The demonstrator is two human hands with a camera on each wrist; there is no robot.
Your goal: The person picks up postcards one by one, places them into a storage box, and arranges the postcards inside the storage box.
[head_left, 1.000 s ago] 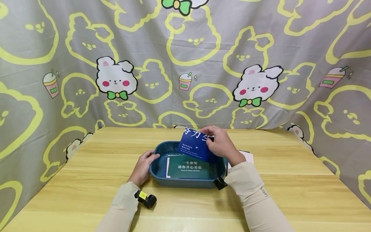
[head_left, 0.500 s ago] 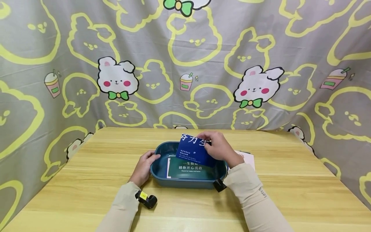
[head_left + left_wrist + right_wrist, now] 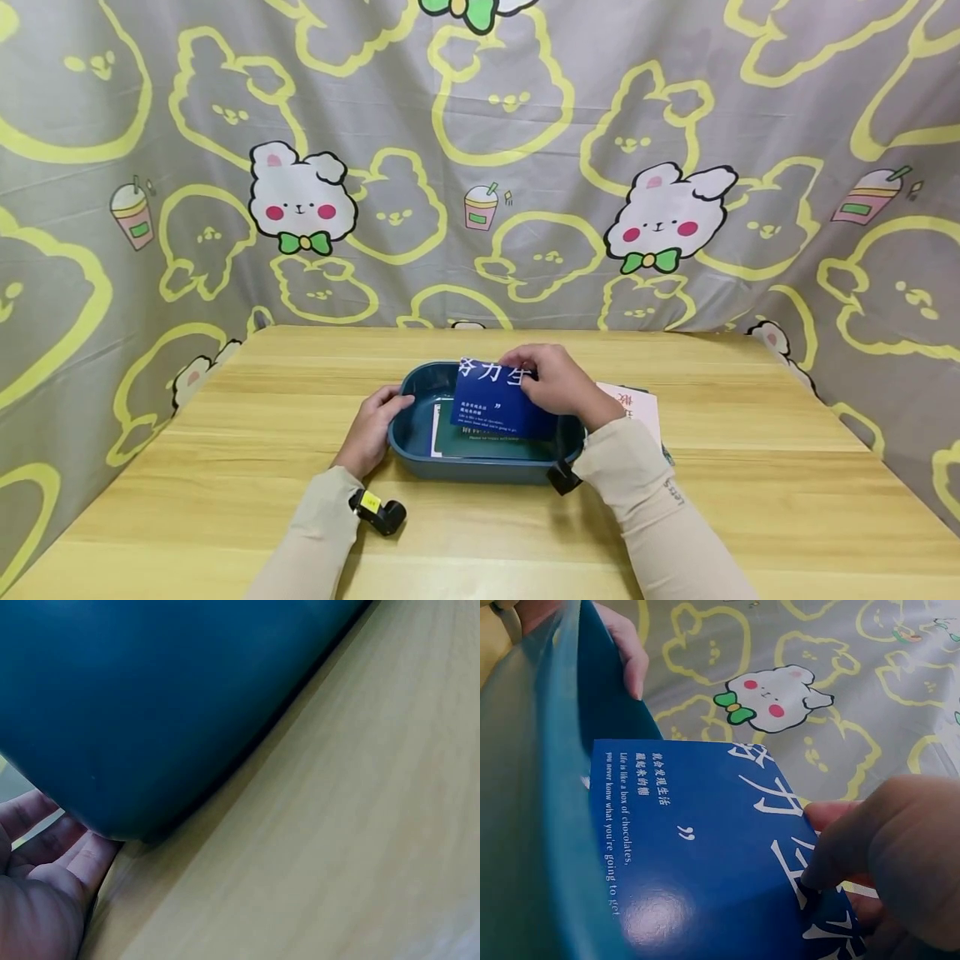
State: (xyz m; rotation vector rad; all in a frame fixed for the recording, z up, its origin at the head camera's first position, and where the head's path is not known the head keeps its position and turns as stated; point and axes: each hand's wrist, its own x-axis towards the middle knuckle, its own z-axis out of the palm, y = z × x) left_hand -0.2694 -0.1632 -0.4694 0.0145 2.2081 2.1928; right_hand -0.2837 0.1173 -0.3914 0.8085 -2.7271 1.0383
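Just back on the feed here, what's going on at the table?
A person's right hand pinches a blue card near its upper edge, holding it tilted over the teal tray. The left hand grips the tray's left end. A green card lies inside the tray, partly hidden by the blue one; whether they touch is unclear. A pale card lies right of the tray, partly hidden by the right arm.

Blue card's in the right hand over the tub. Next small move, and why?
I'd probably have the right hand ease the blue card down flat onto the green card. The blue card is pinched near its upper edge and tilted, the green card already lies inside the tub, and the left hand holds the tub's end.
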